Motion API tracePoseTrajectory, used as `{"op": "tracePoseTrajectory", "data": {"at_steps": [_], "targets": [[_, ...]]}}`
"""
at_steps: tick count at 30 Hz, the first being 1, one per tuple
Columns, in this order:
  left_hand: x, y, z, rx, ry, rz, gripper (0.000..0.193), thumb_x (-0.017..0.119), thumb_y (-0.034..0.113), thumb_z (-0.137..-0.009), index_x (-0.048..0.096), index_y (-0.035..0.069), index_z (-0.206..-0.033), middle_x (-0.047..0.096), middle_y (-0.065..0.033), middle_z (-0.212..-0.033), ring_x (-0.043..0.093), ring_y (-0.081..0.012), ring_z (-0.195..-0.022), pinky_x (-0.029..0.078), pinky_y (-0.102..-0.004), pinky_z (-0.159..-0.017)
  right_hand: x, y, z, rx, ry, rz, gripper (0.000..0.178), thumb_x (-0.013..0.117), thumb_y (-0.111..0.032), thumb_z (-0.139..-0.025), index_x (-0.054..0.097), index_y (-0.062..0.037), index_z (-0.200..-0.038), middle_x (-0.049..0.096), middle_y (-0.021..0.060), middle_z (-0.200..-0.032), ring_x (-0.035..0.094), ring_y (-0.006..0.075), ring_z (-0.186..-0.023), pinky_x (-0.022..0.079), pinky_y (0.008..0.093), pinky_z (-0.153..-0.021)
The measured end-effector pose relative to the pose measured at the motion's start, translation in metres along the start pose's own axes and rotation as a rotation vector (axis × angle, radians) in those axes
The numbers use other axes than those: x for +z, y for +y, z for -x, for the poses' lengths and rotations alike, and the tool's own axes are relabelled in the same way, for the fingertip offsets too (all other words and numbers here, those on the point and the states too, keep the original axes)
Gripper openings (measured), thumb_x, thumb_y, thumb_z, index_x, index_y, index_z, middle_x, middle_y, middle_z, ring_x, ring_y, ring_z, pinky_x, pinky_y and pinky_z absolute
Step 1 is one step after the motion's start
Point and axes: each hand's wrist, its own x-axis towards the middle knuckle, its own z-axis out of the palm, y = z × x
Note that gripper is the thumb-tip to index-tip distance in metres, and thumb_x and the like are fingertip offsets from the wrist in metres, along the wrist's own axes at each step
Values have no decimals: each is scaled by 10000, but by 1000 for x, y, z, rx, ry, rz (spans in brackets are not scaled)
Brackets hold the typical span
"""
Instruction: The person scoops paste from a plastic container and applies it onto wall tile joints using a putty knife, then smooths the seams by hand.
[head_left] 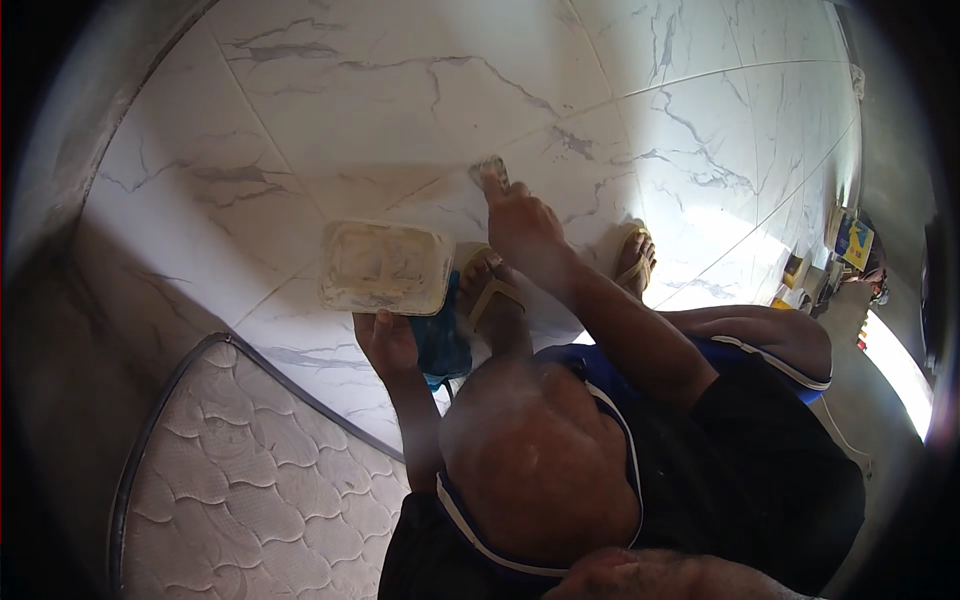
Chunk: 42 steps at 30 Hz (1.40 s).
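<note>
My left hand (388,340) grips the near edge of a rectangular plastic tub (386,268), its thumb over the rim. Cream-coloured residue coats the tub. My right hand (525,225) is closed, reaching down to the marbled white tile floor (400,110). Its fingers press a small greyish piece (488,172) close to a tile joint; its kind is too small and blurred to make out. A blue cloth-like thing (443,340) hangs beside my left hand, partly behind the tub.
My feet in yellow flip-flops (497,292) stand between and beside my hands. At the lower left lies a quilted mattress (250,480) with dark piping. Along the right wall are a yellow and blue package (853,240), other small items and a thin cable (838,428).
</note>
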Motion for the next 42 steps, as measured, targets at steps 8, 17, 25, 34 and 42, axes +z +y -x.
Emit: {"op": "tracePoseTrajectory", "data": {"at_steps": [8, 17, 25, 34, 42], "targets": [[-1, 3, -5, 11, 8, -24, 800, 772, 128, -881, 325, -62, -1517, 492, -201, -1472, 507, -319, -1353, 431, -478, -1134, -15, -2, 22, -124, -39, 37, 548, 580, -81, -905, 434, -40, -1431, 624, 290, -1080, 704, 464, -914, 587, 517, -796], [-13, 10, 2, 27, -1, -8, 783, 739, 157, -912, 304, -68, -1523, 483, -210, -1480, 504, -323, -1360, 435, -485, -1128, 24, -41, 4, -151, 3, -8, 667, 584, -80, -887, 337, -28, -1504, 579, 288, -1120, 707, 464, -818, 598, 513, -719], [-13, 30, -3, 95, -24, -18, 768, 697, 146, -937, 271, -57, -1543, 444, -214, -1516, 486, -338, -1377, 418, -496, -1144, 46, -22, 35, -193, -134, 12, 792, 627, -90, -857, 267, -63, -1562, 557, 297, -1169, 703, 476, -852, 597, 505, -761], [-12, 21, -1, 83, -6, -33, 759, 728, 174, -925, 321, -53, -1523, 486, -201, -1482, 505, -321, -1360, 446, -486, -1121, 39, -30, 34, -104, -155, 4, 784, 661, -125, -845, 298, -67, -1537, 580, 300, -1161, 699, 477, -910, 586, 523, -805], [-7, 14, -1, 74, 15, -38, 770, 761, 181, -903, 346, -59, -1506, 504, -197, -1463, 529, -313, -1330, 462, -472, -1104, 22, -41, 3, -172, -20, 3, 695, 584, -86, -886, 310, -8, -1520, 600, 302, -1088, 716, 449, -865, 598, 517, -718]]}}
